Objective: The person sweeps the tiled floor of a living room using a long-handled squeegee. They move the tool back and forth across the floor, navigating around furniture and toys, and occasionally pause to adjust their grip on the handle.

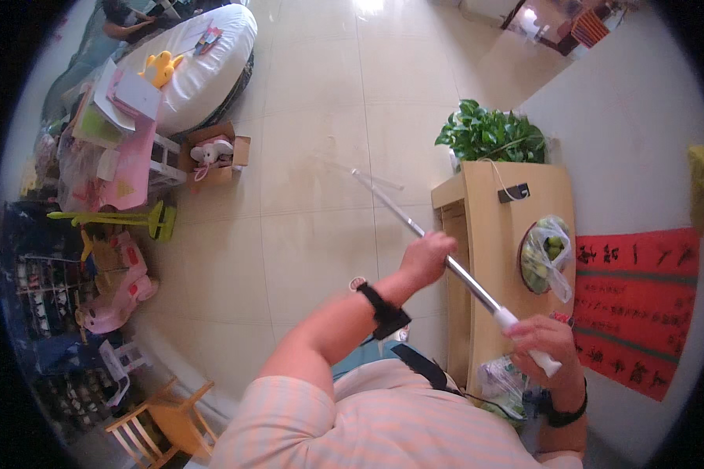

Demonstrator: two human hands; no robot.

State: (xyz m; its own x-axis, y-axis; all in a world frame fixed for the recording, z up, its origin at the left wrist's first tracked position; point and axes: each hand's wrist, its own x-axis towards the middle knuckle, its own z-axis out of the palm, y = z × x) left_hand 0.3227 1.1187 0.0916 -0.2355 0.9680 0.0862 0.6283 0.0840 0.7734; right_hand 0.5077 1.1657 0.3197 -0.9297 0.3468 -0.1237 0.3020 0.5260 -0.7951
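My left hand (427, 259) grips the metal pole (472, 282) of a long-handled floor tool, which looks like a flat mop, partway along its length. My right hand (541, 346) is closed around the white grip (506, 318) at its upper end. The pole slants away across the tiled floor (317, 252). At its far end a thin, pale head (381, 179) meets the floor, too blurred to make out fully. Black bands circle both my wrists. Close beside the pole stands a light wooden cabinet (498, 234).
A leafy potted plant (493, 135) stands behind the cabinet; a bag of green fruit (545, 255) lies on top. At left are a white-covered couch (211, 64), a cardboard box (240, 151) holding a plush toy, a green broom (161, 220) and a wooden chair (179, 410). A person (126, 26) sits far left.
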